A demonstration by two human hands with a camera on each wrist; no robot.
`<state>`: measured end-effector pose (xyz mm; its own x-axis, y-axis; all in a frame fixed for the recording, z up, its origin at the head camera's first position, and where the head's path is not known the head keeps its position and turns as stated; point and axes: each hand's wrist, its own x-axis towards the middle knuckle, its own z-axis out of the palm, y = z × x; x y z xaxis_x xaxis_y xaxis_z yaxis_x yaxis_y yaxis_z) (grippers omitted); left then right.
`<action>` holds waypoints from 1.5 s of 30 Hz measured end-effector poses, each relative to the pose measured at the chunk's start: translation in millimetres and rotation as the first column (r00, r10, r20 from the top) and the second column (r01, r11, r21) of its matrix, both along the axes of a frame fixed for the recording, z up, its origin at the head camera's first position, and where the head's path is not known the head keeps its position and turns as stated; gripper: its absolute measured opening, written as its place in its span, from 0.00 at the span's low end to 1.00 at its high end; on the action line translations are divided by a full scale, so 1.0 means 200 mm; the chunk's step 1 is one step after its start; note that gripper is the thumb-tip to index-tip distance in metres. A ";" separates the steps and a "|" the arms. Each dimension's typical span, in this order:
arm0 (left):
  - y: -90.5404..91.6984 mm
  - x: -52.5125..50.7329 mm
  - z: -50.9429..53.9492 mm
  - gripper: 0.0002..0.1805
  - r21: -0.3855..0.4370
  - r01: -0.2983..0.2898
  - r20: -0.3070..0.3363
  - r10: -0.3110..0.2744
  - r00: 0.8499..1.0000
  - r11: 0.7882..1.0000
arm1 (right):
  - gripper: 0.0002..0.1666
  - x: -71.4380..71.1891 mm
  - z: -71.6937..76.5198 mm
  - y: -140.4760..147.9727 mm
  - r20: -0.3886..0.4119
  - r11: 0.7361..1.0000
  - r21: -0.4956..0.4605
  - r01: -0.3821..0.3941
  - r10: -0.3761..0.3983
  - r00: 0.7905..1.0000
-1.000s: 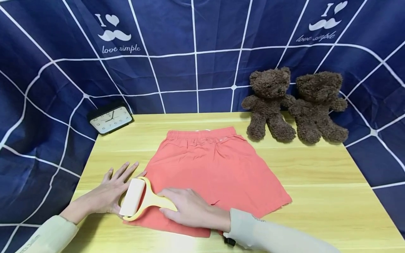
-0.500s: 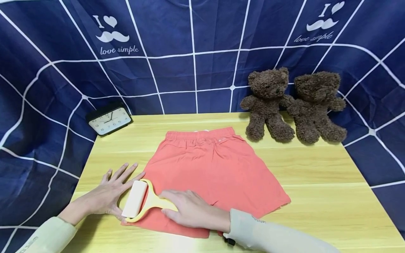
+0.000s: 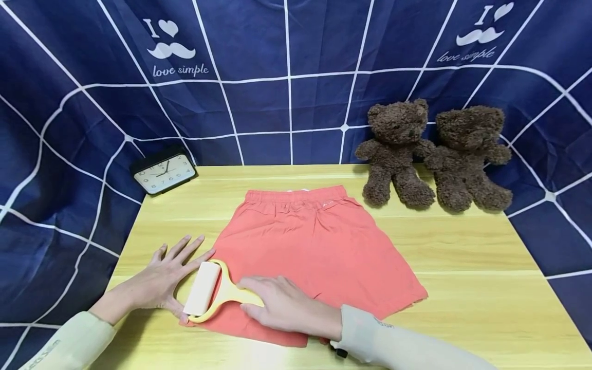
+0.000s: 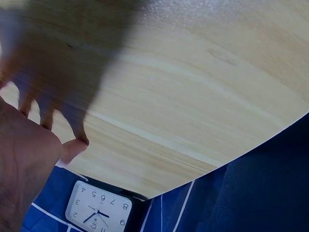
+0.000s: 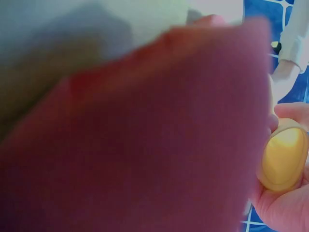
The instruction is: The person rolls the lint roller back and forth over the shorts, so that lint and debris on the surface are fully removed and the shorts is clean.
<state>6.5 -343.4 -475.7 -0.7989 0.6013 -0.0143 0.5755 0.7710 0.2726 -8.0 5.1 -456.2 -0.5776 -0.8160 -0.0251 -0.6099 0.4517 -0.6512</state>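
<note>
Coral shorts [image 3: 319, 246] lie flat on the wooden table, waistband away from me. My right hand [image 3: 293, 306] grips the yellow handle of a lint roller [image 3: 202, 289]. Its white cylinder lies over the left leg, near the hem. The handle's end [image 5: 285, 157] shows between curled fingers in the right wrist view, where blurred red cloth [image 5: 154, 140] fills much of the picture. Beside the roller, my left hand [image 3: 154, 282] spreads its fingers at the shorts' left edge, forefinger and thumb touching the cloth. In the left wrist view, only part of that hand [image 4: 29, 159] shows.
A black-framed clock [image 3: 165, 172] stands at the back left corner. Two brown teddy bears [image 3: 395, 151] sit at the back right. Blue gridded cloth [image 3: 259, 108] hangs behind and along both sides. Bare wood [image 3: 481, 288] extends right of the shorts.
The roller and right hand have shifted slightly to the right, away from the left hand. The left hand keeps nearly the same place on the shorts' edge. The head view has wobbled a little.
</note>
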 end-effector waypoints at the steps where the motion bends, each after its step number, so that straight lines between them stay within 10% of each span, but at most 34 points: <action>1: 0.00 0.00 0.00 0.83 0.004 0.001 0.008 -0.001 1.000 1.000 | 0.23 0.00 0.00 0.00 -0.003 1.000 -0.001 -0.002 0.002 1.000; 45: 0.05 -0.01 0.08 0.84 -0.133 -0.023 0.068 0.032 0.997 0.991 | 0.09 -0.17 0.18 0.54 0.038 0.983 0.073 -0.171 0.168 0.985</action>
<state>4.9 -332.9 -459.1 -0.8092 0.5686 -0.1479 0.5371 0.8180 0.2061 -41.4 112.6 -420.8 -0.4290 -0.8970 -0.1068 -0.6617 0.3925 -0.6388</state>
